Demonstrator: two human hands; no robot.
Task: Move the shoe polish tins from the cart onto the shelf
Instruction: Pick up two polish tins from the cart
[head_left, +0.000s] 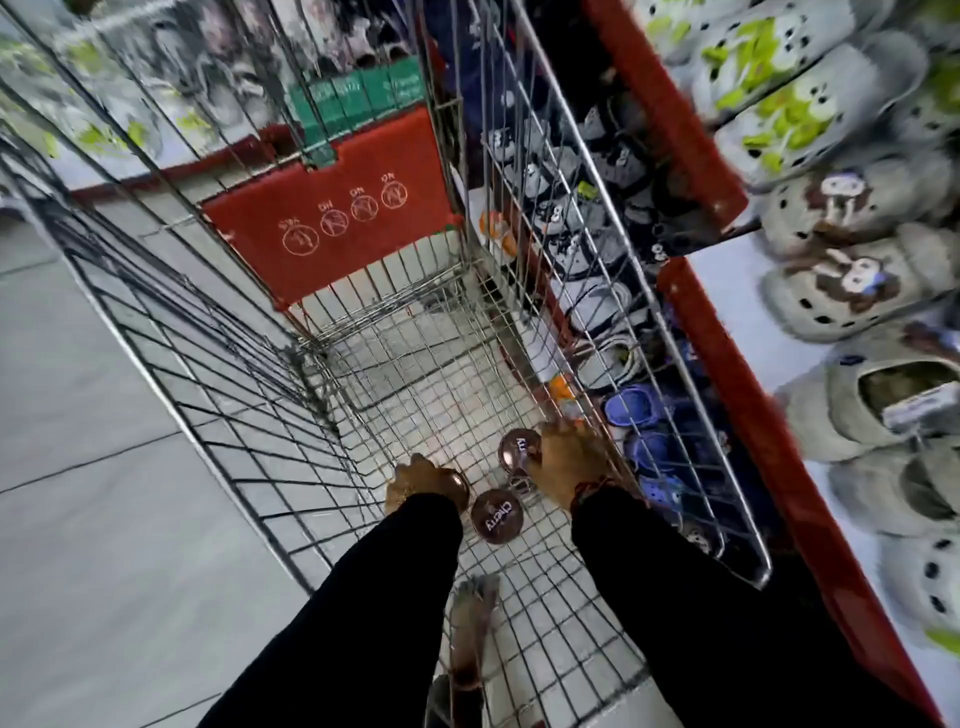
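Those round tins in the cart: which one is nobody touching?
The middle tin, its lid fully showing between the sleeves. The left hand covers one; the right hand rests on another.

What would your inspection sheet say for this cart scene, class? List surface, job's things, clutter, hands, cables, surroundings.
Surface: wire cart floor.
Job's things: three tins in view; middle tin lies free, left tin under the left hand, far tin at the right hand.
Clutter: nothing seen.
Hands: left hand on its tin; right hand on its tin; grip unclear.
Cables: nothing seen.
Surroundings: slippers on red-edged shelf to the right; tiled floor.
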